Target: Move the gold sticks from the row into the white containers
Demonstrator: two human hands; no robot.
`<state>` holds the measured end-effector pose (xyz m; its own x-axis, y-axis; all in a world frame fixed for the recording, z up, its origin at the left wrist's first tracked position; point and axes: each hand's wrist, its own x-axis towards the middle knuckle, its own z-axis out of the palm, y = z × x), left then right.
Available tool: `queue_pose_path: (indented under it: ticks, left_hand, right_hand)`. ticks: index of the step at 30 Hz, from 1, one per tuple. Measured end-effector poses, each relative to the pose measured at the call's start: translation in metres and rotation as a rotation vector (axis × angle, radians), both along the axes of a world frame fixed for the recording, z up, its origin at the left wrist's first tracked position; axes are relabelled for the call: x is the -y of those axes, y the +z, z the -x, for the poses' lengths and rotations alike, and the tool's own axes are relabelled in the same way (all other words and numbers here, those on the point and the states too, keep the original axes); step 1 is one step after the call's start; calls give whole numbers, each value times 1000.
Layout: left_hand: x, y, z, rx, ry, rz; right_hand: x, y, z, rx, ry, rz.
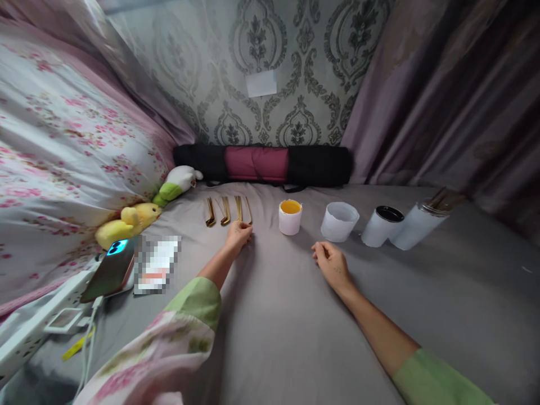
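Observation:
My left hand (239, 234) is closed at the near ends of the rightmost gold-coloured bent metal straws (239, 207), which lie on the grey sheet. Its fingers hide those ends. Left of it lie two more small bundles of gold straws (225, 211), their bent ends toward me. My right hand (333, 263) rests on the sheet in a loose fist, with nothing visible in it. Just beyond it stands a white translucent cup (340, 223). A white cup with a yellow inside (290, 219) stands between the hands, farther back.
On the right are a white can with a dark inside (382, 226) and a tilted-looking white jar of brown sticks (417, 226). A black and maroon roll (257, 163) lies along the wall. Plush toys (129, 222), a phone (110, 270) and a power strip (40, 320) are left.

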<state>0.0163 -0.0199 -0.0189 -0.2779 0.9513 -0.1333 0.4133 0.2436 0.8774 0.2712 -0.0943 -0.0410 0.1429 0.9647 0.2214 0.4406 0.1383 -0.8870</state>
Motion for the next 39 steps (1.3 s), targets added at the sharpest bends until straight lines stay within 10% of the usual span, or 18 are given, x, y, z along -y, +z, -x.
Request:
queue_pose_path:
  ticks: [17, 39]
  left_hand:
    - [-27, 23, -2, -649, -87, -49]
    - [-42, 11, 2, -827, -206, 14]
  right_hand:
    - [2, 1, 1, 26, -8, -12]
    - [2, 0, 1, 63, -10, -10]
